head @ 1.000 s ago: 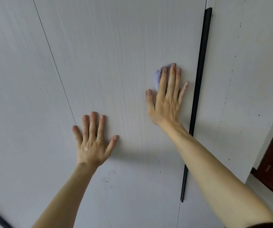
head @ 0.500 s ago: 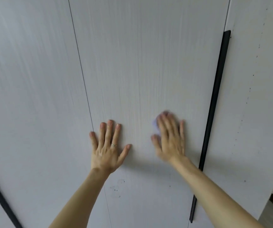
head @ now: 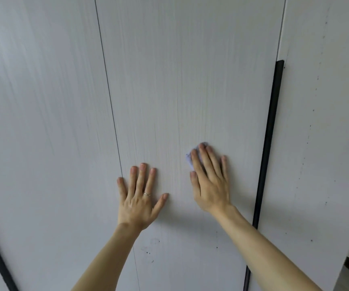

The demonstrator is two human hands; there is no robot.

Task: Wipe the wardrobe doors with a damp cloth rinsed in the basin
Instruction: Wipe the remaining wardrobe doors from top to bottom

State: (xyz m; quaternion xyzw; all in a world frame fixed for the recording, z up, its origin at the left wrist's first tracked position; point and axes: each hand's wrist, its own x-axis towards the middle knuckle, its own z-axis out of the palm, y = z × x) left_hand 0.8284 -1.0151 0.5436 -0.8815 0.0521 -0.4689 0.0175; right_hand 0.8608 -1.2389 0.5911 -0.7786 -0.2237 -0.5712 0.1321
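Lilac cloth [head: 189,159] under flat R hand [head: 210,185] | L hand [head: 140,198] flat on door [head: 179,80]

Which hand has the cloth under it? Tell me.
The right hand: a lilac cloth peeks out from under it. The left hand, wearing a ring, lies bare on the wardrobe door.

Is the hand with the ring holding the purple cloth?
No, the left hand with the ring lies flat on the door, and the cloth sits under the right hand.
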